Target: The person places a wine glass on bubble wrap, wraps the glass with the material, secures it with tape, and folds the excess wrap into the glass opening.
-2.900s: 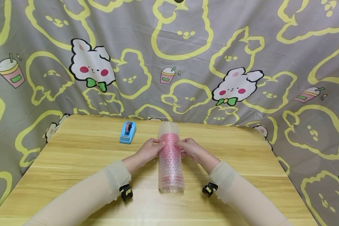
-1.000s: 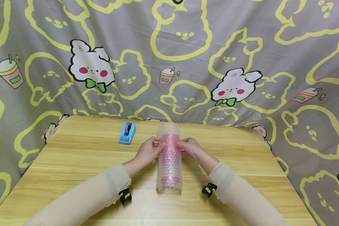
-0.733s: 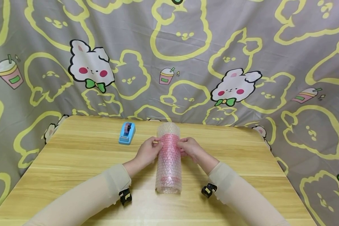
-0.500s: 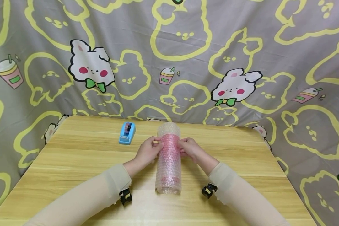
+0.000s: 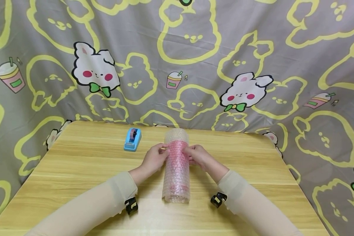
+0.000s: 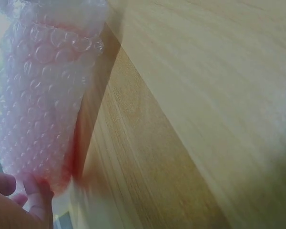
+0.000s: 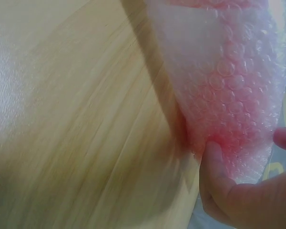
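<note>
A roll of clear bubble wrap (image 5: 177,173), pink showing through its layers, lies lengthwise on the wooden table. My left hand (image 5: 154,159) holds the roll's left side toward its far end, thumb on top. From the other side, my right hand (image 5: 199,156) grips it at about the same height, its thumb pressed on the pink part. The left wrist view shows the left fingertips (image 6: 35,193) at the wrap (image 6: 35,105). In the right wrist view the right thumb (image 7: 214,162) dents the plastic (image 7: 224,95). Whatever is inside is hidden by the bubble layers.
A blue tape dispenser (image 5: 132,140) with a roll of tape stands at the back left of the table (image 5: 76,170). Behind the table's far edge hangs a grey curtain (image 5: 194,49) with cartoon prints. A black wrist camera is on each sleeve.
Over about three seconds the roll has turned slightly, and its near end has shifted a little left. Both hands have stayed on it; the left one sits slightly further left.
</note>
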A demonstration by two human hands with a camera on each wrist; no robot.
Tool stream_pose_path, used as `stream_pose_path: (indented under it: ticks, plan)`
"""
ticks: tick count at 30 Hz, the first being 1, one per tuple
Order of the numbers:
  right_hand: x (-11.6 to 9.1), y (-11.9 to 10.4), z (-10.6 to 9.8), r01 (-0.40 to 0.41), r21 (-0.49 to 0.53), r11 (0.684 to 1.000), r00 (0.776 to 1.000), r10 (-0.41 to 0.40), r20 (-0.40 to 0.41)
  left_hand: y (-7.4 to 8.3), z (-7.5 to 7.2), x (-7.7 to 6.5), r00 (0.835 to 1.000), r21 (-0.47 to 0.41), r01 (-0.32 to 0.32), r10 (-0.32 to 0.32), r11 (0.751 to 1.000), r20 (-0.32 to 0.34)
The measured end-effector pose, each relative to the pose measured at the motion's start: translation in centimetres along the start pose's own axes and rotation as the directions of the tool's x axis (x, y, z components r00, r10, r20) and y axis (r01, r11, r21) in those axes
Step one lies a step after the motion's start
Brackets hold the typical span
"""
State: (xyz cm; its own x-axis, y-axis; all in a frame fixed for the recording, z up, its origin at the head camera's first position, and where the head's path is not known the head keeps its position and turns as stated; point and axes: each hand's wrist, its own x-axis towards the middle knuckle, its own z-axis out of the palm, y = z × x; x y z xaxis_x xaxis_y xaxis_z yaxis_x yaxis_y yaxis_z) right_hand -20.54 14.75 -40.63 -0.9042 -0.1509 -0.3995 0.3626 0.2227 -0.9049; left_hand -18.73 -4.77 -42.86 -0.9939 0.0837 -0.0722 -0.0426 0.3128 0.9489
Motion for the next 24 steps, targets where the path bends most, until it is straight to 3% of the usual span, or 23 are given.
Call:
stream_pose_path:
  ticks: [8,14,24]
  plan:
    - [-0.01,0.05,0.05,-0.015,-0.003,1.000,1.000,0.015,-0.002,-0.20,-0.07,0.12,1.000,-0.054,-0.002,0.002,0.999,-0.002]
    - [-0.01,0.03,0.01,-0.010,-0.004,1.000,1.000,0.010,0.002,-0.43,0.14,0.30,0.998,-0.071,0.054,-0.055,0.996,-0.012]
    - [0.04,0.15,-0.05,-0.017,-0.006,1.000,1.000,0.017,0.000,-0.51,0.12,0.29,0.996,0.007,0.081,-0.081,0.997,0.026]
